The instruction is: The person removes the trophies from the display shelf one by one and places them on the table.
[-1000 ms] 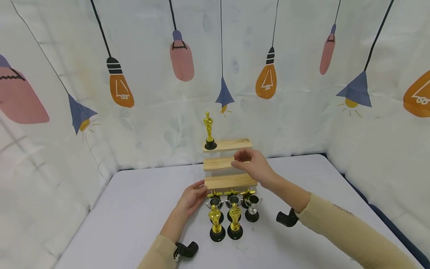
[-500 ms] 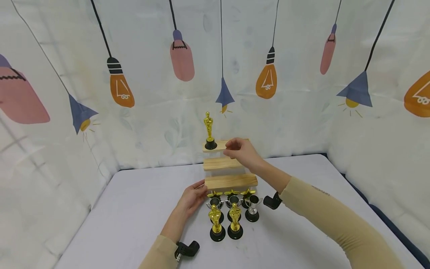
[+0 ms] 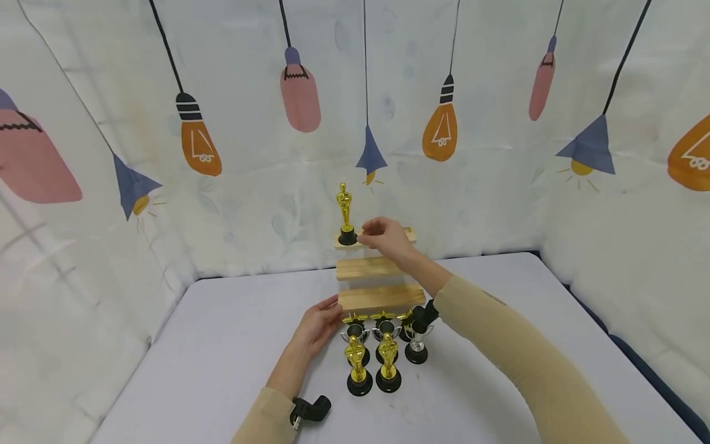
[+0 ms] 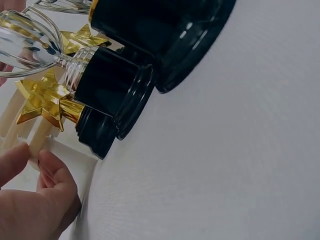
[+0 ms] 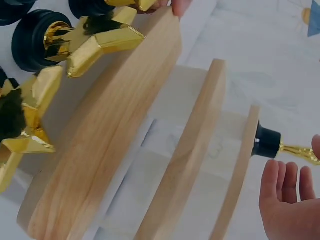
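Observation:
A three-tier wooden display stand [image 3: 381,299] is on the table. On the left of its top tier a gold figure trophy [image 3: 344,213] stands upright on a black base. My right hand [image 3: 388,240] is just right of that base, fingers loosely bent and thumb apart. In the right wrist view the fingers [image 5: 270,182] come close to the trophy's base [image 5: 267,141], with a small gap. My left hand [image 3: 318,327] holds the left end of the lowest tier; the left wrist view has thumb and forefinger pinching the wood [image 4: 39,139].
Before the stand are rows of small trophies: gold stars [image 3: 383,316] at the back, silver cups [image 3: 417,346] in the middle, and two gold figures [image 3: 388,354] in front. A white lamp-printed curtain [image 3: 249,203] hangs behind the white table [image 3: 222,357].
My right hand has moved left and up, from beside the middle tier to the top tier near the gold figure trophy. The left hand stays at the lowest tier.

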Available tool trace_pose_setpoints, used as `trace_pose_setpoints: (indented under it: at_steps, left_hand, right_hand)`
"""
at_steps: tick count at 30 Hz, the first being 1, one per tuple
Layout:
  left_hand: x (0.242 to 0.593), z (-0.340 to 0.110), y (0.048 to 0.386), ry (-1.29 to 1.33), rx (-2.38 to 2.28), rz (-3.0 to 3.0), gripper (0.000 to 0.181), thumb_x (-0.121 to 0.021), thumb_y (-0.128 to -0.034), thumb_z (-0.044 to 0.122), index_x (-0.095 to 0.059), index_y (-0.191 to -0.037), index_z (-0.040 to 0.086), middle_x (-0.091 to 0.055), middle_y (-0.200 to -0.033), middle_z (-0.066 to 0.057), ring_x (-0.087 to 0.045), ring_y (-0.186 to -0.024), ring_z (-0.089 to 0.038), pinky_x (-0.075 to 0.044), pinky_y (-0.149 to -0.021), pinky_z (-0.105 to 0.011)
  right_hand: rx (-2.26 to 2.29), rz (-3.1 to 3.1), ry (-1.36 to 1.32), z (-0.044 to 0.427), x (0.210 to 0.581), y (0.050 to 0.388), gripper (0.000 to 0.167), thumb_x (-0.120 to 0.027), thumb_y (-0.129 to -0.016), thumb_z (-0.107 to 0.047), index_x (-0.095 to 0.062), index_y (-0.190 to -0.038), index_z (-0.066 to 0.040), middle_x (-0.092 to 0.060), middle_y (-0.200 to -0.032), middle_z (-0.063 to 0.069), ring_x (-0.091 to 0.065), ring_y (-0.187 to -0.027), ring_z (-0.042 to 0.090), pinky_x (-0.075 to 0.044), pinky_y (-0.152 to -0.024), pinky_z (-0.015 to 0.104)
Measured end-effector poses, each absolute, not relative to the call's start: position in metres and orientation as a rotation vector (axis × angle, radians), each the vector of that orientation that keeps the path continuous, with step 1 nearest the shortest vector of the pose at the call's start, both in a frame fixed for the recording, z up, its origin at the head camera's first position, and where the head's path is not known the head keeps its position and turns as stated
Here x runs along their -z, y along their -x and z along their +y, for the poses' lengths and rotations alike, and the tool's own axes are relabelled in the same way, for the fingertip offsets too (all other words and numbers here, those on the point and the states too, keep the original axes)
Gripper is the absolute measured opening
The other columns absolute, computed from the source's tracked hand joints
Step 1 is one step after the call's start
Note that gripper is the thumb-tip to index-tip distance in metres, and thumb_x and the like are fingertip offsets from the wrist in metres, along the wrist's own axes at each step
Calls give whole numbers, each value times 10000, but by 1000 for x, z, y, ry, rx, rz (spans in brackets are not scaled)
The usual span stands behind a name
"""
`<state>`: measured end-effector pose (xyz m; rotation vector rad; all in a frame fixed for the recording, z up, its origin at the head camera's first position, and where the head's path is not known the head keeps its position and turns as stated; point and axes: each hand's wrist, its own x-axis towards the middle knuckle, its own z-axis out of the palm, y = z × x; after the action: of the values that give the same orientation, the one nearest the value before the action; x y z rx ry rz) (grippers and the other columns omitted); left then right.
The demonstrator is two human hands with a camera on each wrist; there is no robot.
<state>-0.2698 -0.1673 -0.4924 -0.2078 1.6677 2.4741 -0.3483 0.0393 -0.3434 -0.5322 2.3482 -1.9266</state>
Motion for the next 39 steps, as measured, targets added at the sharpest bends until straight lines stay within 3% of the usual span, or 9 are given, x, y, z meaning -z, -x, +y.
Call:
trace_pose_setpoints:
  at_steps: [5, 14, 25, 39]
  left_hand:
    - [492, -168, 269, 208, -2482, 1665, 494, -527, -1041, -18, -377, -1496, -137, -494, -1433, -286, -610, -1081, -194, -521, -897, -287]
    - [492, -165, 268, 180, -2519, 1703, 537, -540, -1018, -53, -329, -1499, -164, -551, -1299, -201, -612, -968, -144, -519, -850, -242]
    - [490, -153, 266, 233, -2564, 1756, 536, -562, -1001, -84, -343, -1480, -181, -534, -1335, -274, -611, -1019, -153, -525, -863, -221]
    - [487, -149, 265, 299, -2530, 1831, 503, -566, -1003, -70, -398, -1472, -143, -526, -1338, -271, -588, -1053, -181, -515, -852, -223]
  right_hand:
    - [1895, 2373, 511, 33, 344, 358, 342, -751, -958, -141, -631, -1251, -11, -633, -1160, 139, -609, -1079, 283, -522, -968, 445]
    - [1836, 2455, 488, 21, 343, 366, 411, -739, -967, -129, -607, -1327, 18, -616, -1191, 133, -575, -1134, 289, -509, -968, 403]
    - [1784, 2499, 409, 13, 349, 375, 423, -750, -963, -160, -622, -1344, -28, -616, -1282, 122, -571, -1189, 289, -503, -980, 415]
    - [1736, 2565, 391, -5, 355, 382, 469, -752, -965, -196, -593, -1386, -62, -589, -1334, 113, -563, -1199, 282, -512, -954, 416]
